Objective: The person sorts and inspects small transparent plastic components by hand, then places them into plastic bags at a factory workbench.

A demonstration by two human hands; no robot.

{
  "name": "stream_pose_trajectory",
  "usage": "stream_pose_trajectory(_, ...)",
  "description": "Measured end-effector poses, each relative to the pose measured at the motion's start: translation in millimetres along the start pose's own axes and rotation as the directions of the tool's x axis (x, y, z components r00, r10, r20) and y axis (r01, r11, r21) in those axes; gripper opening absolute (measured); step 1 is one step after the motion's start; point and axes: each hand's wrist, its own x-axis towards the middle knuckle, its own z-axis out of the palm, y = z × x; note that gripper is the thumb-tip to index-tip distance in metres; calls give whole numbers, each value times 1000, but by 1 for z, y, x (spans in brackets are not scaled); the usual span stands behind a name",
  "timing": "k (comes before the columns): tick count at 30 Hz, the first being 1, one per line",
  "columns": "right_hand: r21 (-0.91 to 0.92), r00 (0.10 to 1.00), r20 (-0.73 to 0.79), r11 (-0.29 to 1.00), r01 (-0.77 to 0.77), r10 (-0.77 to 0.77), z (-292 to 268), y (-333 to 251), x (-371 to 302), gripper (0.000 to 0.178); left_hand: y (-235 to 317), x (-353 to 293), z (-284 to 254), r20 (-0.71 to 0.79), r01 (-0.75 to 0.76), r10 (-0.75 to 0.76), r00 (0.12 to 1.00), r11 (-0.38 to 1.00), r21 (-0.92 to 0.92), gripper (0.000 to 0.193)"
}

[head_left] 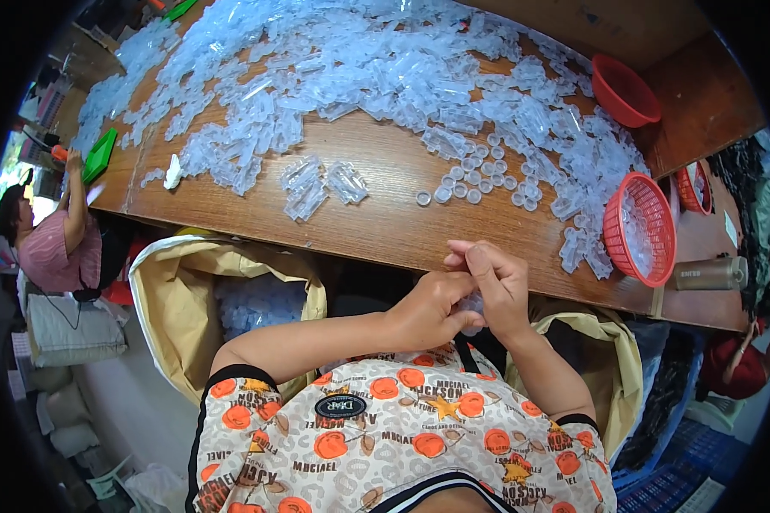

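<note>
In front of my body, just off the table's near edge, my two hands meet. My left hand [436,306] is closed, its fingers curled around a clear plastic piece [471,308] that is mostly hidden. Against that same piece my right hand [500,280] presses with bent fingers, thumb side up. Beyond them on the wooden table [385,218] lie several small round clear caps [473,177]. To the left of the caps is a small group of clear oblong plastic pieces [308,190].
A broad heap of clear plastic pieces [351,64] covers the far table. Red baskets [639,229] and a red bowl [626,91] stand at right, near a flask [710,274]. Open bags [175,291] hang below the edge. A person [56,244] works at left by a green tray [101,156].
</note>
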Motion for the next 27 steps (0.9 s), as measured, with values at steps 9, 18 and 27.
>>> stream_pose_trajectory(9,-266,967,70,929,256,-246,12,6,21,19,-17,-67,-86,-132,294,-359,924,886,-358,45)
stream_pose_trajectory(18,-255,961,-76,937,239,-265,-12,30,26,14,-68,-224,-198,-492,584,-611,620,779,-230,45)
stream_pose_trajectory(27,-285,956,-81,925,250,-283,-11,30,23,12,-53,-222,-218,-233,795,-797,557,430,428,61)
